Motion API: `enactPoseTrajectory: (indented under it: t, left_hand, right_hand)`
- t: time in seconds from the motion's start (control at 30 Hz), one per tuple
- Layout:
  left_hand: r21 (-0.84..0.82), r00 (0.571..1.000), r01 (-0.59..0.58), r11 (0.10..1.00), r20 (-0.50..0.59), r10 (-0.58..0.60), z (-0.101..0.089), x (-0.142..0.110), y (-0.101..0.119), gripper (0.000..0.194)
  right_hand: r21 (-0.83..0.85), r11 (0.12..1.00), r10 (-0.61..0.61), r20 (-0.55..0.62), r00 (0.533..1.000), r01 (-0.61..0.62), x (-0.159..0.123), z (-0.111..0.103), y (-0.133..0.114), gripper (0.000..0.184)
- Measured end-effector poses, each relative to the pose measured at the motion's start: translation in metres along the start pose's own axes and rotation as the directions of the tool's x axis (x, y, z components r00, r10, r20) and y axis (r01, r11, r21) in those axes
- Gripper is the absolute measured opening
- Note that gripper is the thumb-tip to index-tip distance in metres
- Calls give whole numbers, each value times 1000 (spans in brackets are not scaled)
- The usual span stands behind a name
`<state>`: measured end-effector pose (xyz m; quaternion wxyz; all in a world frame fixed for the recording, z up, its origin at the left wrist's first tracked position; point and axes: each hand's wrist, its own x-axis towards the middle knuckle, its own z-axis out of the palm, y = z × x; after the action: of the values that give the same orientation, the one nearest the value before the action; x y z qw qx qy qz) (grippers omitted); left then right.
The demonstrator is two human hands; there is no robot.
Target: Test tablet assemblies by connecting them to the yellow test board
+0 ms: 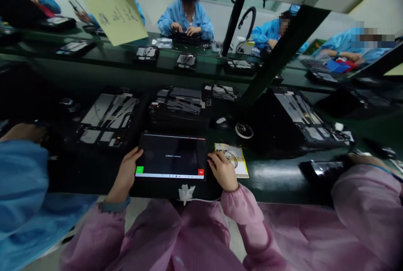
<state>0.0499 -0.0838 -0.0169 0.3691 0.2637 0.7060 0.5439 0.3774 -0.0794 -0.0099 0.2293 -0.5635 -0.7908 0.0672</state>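
Observation:
A black tablet (172,155) lies on the green workbench (270,178) right in front of me, its screen dark with a green square at the lower left corner and a red one at the lower right. My left hand (128,169) grips the tablet's left edge, thumb on top. My right hand (223,170) rests curled at the tablet's right edge, fingers closed against it. Beside that hand lies a yellow-edged card (239,164) with a thin wire loop on it. A small white wad of tape or tissue (186,192) sits at the bench's front edge.
Opened tablet chassis (108,119) (179,102) (302,115) lie behind the tablet. A tape roll (243,130) sits right of centre. A black slanted post (277,56) crosses the bench. Co-workers in blue sit across; a blue sleeve (22,187) is at my left, a pink sleeve (365,195) at my right.

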Motion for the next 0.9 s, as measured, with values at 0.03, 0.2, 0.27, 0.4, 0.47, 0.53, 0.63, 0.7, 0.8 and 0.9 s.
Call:
enactPoseTrajectory:
  t: [0.03, 0.2, 0.27, 0.4, 0.47, 0.53, 0.63, 0.7, 0.8, 0.9]
  left_hand:
    - [-10, 1000, -1, 1000, 5, 1, 0, 0, -1, 19]
    - [-69, 998, 61, 996, -5, -61, 2, 2, -5, 28]
    - [-97, 996, 90, 991, -8, -91, 3, 4, -8, 31]
    - [-142, 990, 140, 980, 21, -138, 3, 8, -13, 35]
    - [-150, 988, 154, 977, 31, -151, 3, 9, -13, 38]
    - [-162, 982, 187, 969, 48, -182, 2, 10, -11, 41]
    - [-184, 967, 245, 952, 116, -227, 1, 10, -10, 43]
    - [-188, 959, 252, 949, 181, -218, -3, 10, -9, 44]
    - [-171, 919, 205, 964, 373, -130, -12, 11, -6, 53]
    - [-166, 806, 108, 980, 592, 11, -24, 13, 0, 74]
  right_hand:
    - [-5, 1000, -7, -9, 1000, 7, 1, 0, 0, 23]
    - [-36, 998, -50, -87, 995, 47, 3, 1, -1, 24]
    - [-30, 998, -63, -95, 993, 60, 3, 0, -1, 23]
    - [12, 996, -86, -99, 991, 88, 5, 1, 3, 22]
    - [34, 995, -91, -99, 991, 95, 6, 3, 5, 22]
    - [47, 994, -90, -99, 991, 95, 7, 4, 7, 22]
    - [59, 994, -87, -102, 991, 93, 7, 5, 8, 21]
    - [68, 993, -84, -102, 991, 91, 8, 6, 9, 21]
    - [82, 993, -79, -98, 992, 88, 9, 8, 9, 21]
    - [102, 991, -79, -100, 992, 89, 11, 9, 11, 21]
